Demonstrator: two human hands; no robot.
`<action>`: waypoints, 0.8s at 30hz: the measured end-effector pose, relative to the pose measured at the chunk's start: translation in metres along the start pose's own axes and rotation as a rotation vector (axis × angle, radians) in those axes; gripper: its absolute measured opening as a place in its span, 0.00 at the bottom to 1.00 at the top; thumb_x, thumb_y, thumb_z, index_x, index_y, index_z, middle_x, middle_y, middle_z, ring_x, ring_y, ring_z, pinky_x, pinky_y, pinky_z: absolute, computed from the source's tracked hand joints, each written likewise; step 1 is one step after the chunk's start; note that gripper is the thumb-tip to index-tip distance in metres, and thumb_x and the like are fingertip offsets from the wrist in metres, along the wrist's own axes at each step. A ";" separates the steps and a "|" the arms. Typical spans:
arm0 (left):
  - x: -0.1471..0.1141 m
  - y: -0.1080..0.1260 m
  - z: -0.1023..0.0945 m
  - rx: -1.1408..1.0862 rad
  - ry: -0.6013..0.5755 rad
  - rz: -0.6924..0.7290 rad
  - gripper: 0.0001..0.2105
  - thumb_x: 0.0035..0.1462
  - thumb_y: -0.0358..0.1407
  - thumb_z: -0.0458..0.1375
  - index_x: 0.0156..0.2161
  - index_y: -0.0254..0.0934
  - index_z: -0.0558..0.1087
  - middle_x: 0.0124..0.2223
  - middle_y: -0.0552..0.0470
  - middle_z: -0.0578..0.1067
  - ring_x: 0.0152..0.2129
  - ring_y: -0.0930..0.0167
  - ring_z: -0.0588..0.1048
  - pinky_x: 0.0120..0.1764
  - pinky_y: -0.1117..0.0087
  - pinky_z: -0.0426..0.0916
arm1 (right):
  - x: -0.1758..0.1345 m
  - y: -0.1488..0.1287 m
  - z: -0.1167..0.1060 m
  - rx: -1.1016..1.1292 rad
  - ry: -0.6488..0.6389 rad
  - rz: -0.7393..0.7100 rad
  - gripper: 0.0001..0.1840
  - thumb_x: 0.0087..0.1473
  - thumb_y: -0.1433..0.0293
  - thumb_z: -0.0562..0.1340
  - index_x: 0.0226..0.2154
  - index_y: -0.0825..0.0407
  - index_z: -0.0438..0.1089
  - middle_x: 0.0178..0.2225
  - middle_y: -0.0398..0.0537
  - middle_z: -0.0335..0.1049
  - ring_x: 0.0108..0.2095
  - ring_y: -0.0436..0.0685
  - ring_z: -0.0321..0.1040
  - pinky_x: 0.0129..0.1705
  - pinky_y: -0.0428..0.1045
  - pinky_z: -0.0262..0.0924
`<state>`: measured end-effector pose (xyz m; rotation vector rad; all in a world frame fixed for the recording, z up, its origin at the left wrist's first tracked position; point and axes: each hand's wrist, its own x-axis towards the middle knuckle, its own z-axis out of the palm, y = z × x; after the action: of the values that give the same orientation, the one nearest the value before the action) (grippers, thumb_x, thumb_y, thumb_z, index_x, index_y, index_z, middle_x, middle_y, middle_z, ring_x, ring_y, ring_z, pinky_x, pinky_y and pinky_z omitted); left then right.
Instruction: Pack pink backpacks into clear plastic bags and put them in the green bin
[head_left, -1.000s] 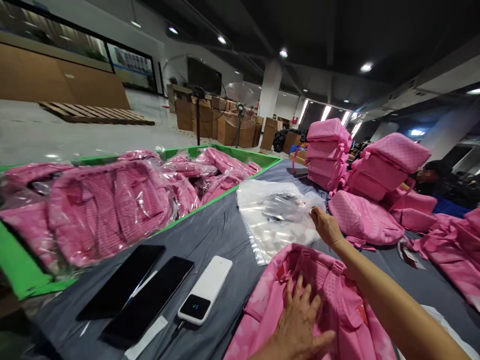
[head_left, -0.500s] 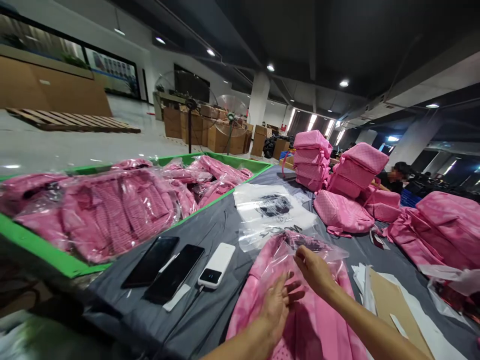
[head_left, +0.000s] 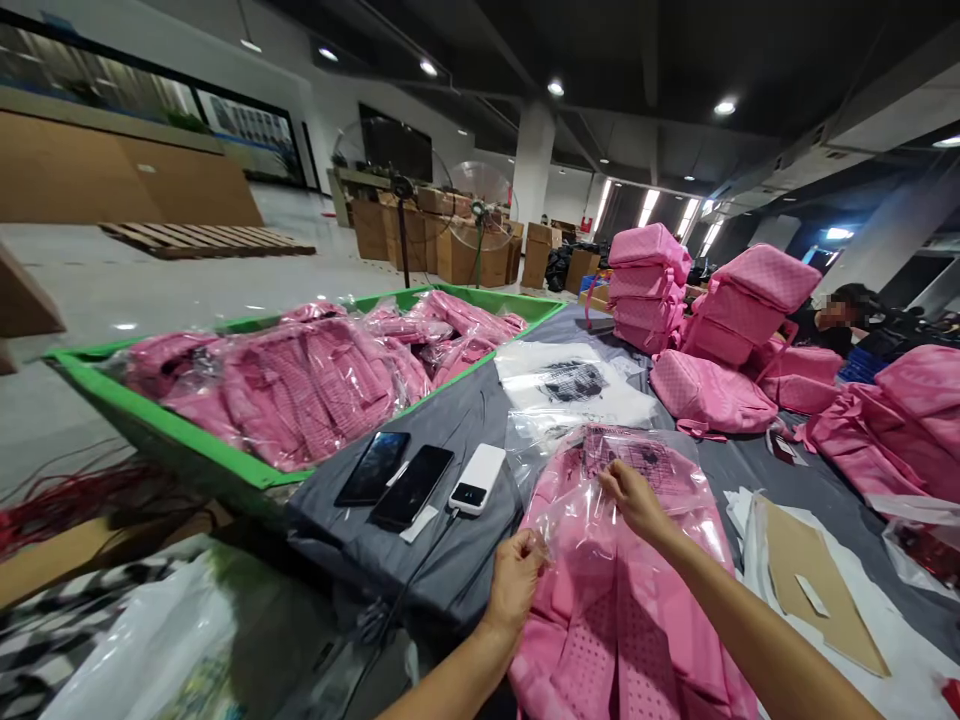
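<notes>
A pink backpack [head_left: 630, 640] lies in front of me with its perforated shoulder straps facing up. Its top end is inside a clear plastic bag [head_left: 675, 465] with black print, while the lower part is uncovered. My left hand [head_left: 514, 585] is closed, pinching the bag's open edge at the left side of the backpack. Over the middle of the backpack, my right hand [head_left: 634, 500] also pinches the film between thumb and fingers. More clear printed bags [head_left: 570, 385] lie flat just beyond, on a white sheet.
To the left, a green-rimmed bin [head_left: 262, 472] holds several bagged pink backpacks. Two dark phones [head_left: 412, 487] and a white power bank [head_left: 478, 480] with a cable lie on the grey-covered table. Pink bags [head_left: 649, 290] are stacked at right, near cardboard [head_left: 817, 580]. A person [head_left: 844, 315] is beyond.
My left hand went from spread fingers to a pinch on the bag's edge, further left. The bag's edge is now drawn lower over the backpack. My view has shifted slightly.
</notes>
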<state>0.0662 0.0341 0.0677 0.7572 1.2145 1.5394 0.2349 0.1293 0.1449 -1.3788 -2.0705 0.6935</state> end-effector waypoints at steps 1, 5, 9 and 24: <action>0.004 -0.002 -0.005 0.017 0.006 0.015 0.29 0.38 0.62 0.65 0.13 0.39 0.61 0.15 0.58 0.61 0.16 0.75 0.58 0.23 0.72 0.55 | 0.003 0.000 0.001 0.028 0.020 -0.006 0.20 0.58 0.51 0.53 0.24 0.46 0.55 0.22 0.40 0.61 0.24 0.54 0.58 0.28 0.48 0.50; 0.017 0.002 -0.030 0.278 -0.039 0.136 0.31 0.48 0.63 0.58 0.12 0.40 0.58 0.14 0.57 0.57 0.15 0.74 0.57 0.23 0.70 0.55 | 0.010 0.005 0.004 0.077 0.103 -0.013 0.22 0.59 0.47 0.49 0.26 0.45 0.51 0.24 0.38 0.54 0.26 0.53 0.55 0.29 0.49 0.53; 0.014 0.015 -0.041 0.685 0.102 0.479 0.15 0.58 0.47 0.58 0.36 0.38 0.79 0.37 0.48 0.79 0.33 0.63 0.76 0.39 0.63 0.71 | 0.011 0.005 0.009 0.106 0.134 -0.015 0.23 0.59 0.45 0.47 0.27 0.45 0.51 0.24 0.38 0.52 0.25 0.53 0.53 0.29 0.49 0.52; 0.028 0.002 -0.052 0.876 0.150 1.057 0.13 0.71 0.33 0.49 0.48 0.39 0.77 0.41 0.46 0.82 0.37 0.64 0.79 0.44 0.64 0.73 | -0.088 0.043 -0.017 -0.584 0.265 0.033 0.13 0.62 0.69 0.50 0.38 0.47 0.70 0.37 0.51 0.75 0.27 0.55 0.68 0.25 0.48 0.45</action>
<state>0.0104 0.0435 0.0513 2.1392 1.7497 1.8357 0.3033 0.0635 0.1137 -1.7018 -2.1152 -0.1069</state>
